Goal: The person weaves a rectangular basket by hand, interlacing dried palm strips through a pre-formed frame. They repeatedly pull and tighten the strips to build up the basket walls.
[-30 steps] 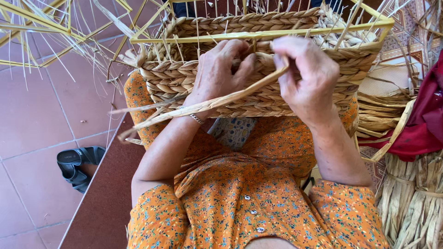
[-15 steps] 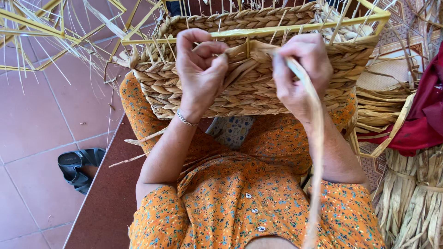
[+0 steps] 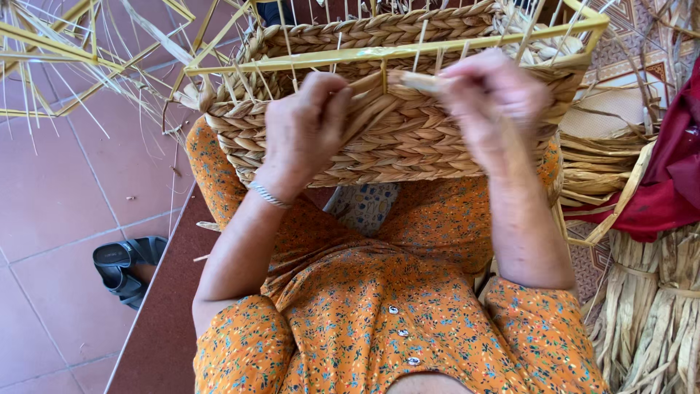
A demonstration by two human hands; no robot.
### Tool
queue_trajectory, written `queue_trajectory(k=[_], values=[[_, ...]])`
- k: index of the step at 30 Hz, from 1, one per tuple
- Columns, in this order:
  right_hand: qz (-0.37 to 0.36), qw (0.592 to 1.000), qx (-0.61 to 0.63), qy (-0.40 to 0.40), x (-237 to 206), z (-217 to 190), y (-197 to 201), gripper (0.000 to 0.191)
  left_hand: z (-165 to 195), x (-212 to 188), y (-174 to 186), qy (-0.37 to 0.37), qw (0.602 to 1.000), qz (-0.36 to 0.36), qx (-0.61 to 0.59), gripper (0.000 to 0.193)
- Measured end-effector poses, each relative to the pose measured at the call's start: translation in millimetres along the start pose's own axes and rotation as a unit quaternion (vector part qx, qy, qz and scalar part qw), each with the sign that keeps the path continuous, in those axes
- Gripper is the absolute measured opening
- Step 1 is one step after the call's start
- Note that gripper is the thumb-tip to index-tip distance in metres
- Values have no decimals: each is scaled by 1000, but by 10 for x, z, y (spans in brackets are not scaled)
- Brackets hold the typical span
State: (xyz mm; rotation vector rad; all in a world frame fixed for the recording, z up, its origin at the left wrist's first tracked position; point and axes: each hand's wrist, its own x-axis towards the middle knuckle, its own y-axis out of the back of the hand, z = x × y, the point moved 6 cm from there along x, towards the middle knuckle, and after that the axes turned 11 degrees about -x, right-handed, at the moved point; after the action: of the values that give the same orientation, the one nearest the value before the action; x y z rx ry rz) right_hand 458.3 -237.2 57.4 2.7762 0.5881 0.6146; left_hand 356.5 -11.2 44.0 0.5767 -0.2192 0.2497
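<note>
The woven basket [image 3: 408, 138] rests on the person's lap, its near wall facing them, built up around a yellow wire frame [image 3: 379, 55]. The left hand [image 3: 306, 124] presses against the braided wall, fingers curled and gripping a flat straw strand [image 3: 372, 91] just below the frame's rail. The right hand [image 3: 485, 98] (blurred) pinches the same strand's other end near the rail, fingers closed on it. To weave this pass well, I judge the strand should stay taut and flat, packed tight to the row beneath. Straw bundles [image 3: 649, 306] lie right; a black sandal [image 3: 127, 266] sits on the tiled floor.
</note>
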Motion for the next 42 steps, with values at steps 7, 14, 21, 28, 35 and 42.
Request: queue_trajectory(k=[7, 14, 21, 28, 35, 42], values=[[100, 993, 59, -14, -289, 143, 1110, 41, -549, -334, 342, 204, 790, 95, -570, 8], [161, 975, 93, -124, -766, 541, 1512, 33, -388, -430, 647, 113, 965, -28, -237, 18], [208, 933, -185, -228, -1126, 896, 1749, 9, -654, -511, 1326, 150, 809, 188, -536, 13], [57, 808, -563, -164, -1048, 865, 1434, 10, -940, -848, 1408, 201, 885, 136, -397, 13], [-30, 718, -656, -232, -890, 1061, 1242, 6, -1091, -837, 1791, 154, 765, 241, -576, 21], [-19, 751, -630, -199, -896, 996, 1314, 24, -1034, -1099, 1727, 159, 969, 88, -168, 25]])
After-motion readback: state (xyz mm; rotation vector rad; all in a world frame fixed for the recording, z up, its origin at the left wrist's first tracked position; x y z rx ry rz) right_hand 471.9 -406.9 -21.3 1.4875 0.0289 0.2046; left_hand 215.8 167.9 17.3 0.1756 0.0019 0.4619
